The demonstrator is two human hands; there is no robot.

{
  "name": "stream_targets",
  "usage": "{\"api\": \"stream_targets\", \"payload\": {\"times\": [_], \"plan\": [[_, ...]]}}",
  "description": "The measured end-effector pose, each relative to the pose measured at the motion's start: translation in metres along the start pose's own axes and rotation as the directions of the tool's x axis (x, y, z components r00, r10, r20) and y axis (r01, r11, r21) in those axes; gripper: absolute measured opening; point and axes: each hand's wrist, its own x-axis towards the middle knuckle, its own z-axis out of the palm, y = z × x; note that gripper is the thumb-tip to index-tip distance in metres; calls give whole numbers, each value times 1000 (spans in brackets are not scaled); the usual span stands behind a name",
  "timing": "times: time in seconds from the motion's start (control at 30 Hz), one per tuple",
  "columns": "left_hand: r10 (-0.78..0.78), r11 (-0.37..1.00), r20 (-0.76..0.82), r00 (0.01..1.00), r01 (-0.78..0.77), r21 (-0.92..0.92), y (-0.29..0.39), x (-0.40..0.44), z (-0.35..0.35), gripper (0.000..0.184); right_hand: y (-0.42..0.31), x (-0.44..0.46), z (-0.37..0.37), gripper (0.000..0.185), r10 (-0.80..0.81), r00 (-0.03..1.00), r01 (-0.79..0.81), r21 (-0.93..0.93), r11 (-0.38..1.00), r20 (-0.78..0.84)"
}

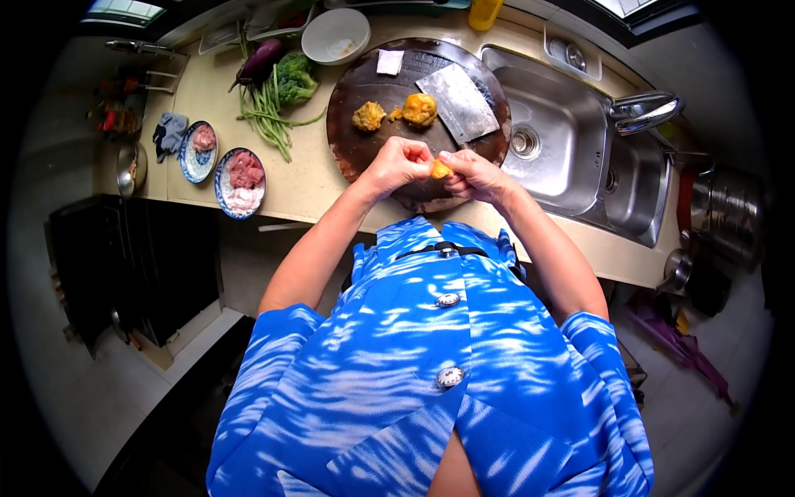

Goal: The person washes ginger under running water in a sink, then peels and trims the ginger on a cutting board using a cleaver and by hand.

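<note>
Both hands meet over the near edge of a round dark cutting board (pixel 348 108). Between them is a small yellow-orange piece (pixel 441 170) of food. My left hand (pixel 399 166) pinches its left side, and my right hand (pixel 474 176) has closed fingers on its right side. Just beyond the hands, two yellowish-brown lumps lie on the board: a darker one (pixel 368 117) at left and a more orange one (pixel 420 109) at right. A wide cleaver blade (pixel 458 103) rests flat beside them, and a small white piece (pixel 389 62) sits near the far edge.
Right of the board is a steel sink (pixel 551 108) with a faucet (pixel 646 112). Green beans (pixel 269 124), broccoli (pixel 295 79), an eggplant (pixel 261 60) and a white bowl (pixel 335 36) stand to the left. Two patterned plates (pixel 199 170) (pixel 240 207) hold raw meat.
</note>
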Motion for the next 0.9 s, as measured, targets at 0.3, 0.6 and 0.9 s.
{"api": "stream_targets", "payload": {"times": [0.3,0.6,0.9], "plan": [[-12,999,208,978,20,-37,12,-4,-1,6,8,-4,-6,42,45,965,-93,177,980,259],[-33,999,58,998,33,5,4,-3,-4,7,-9,-7,10,37,-16,996,7,-108,994,-84],[90,990,-43,995,-85,111,-5,3,-6,6,0,0,16,29,-279,951,212,-379,901,-133]]}}
